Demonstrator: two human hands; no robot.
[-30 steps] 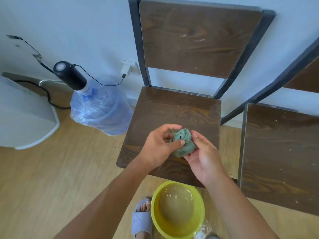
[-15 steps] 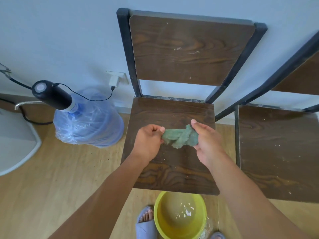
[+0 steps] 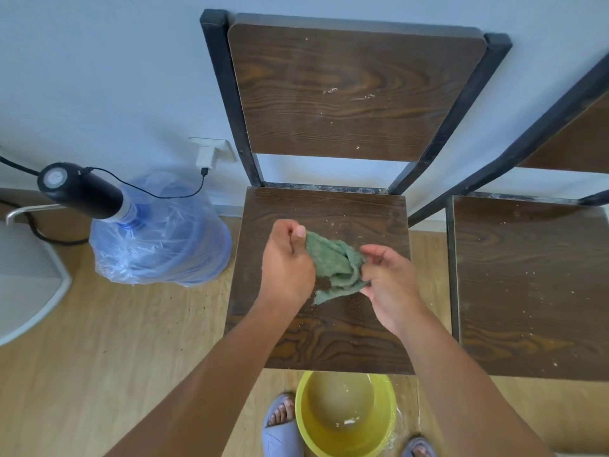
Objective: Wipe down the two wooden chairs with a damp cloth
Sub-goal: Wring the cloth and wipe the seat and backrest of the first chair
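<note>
Two dark wooden chairs with black metal frames stand against the wall. The first chair (image 3: 329,331) is straight ahead, the second chair (image 3: 527,291) at the right edge; both seats carry pale specks. A green cloth (image 3: 336,265) hangs partly unfolded above the first chair's seat. My left hand (image 3: 286,262) pinches its upper left corner between thumb and fingers. My right hand (image 3: 389,282) holds its right side with loosely curled fingers.
A yellow basin (image 3: 346,437) with water sits on the wooden floor below the seat's front edge, between my sandalled feet (image 3: 280,423). A blue water jug (image 3: 158,232) with a black pump and cable stands at the left. A white object (image 3: 26,275) fills the far left.
The cloth went from a wrung ball to a twisted roll to a partly opened sheet. Both hands drew apart and rose over the seat, and the view shifted up.
</note>
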